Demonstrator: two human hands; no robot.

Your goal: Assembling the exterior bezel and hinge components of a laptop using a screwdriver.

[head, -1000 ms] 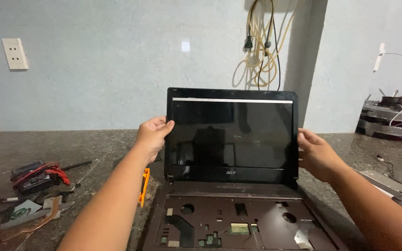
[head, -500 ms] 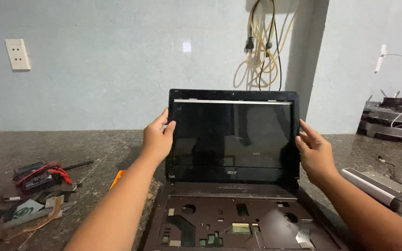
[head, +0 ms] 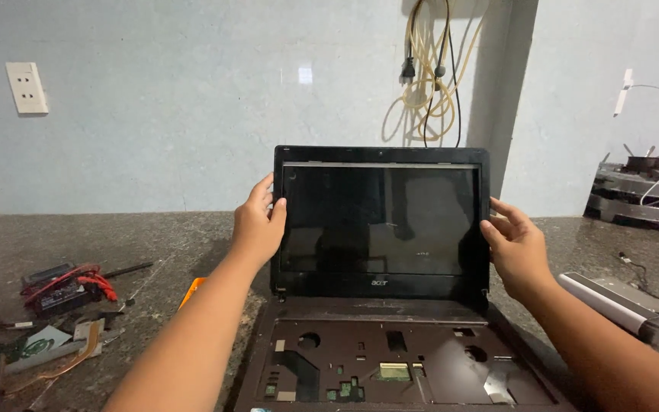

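Head view: left hand [head: 257, 229] and right hand [head: 519, 248] clasp the laptop [head: 381, 229] screen's edges (keyboard already removed, screen still attached).

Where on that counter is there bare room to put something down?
Bare stone lies behind the left hand, between the wall and the laptop screen, and on to the red-wired part. A smaller patch sits behind the right hand, before the stacked devices. The near left is crowded with scraps; the grey bar fills the near right.
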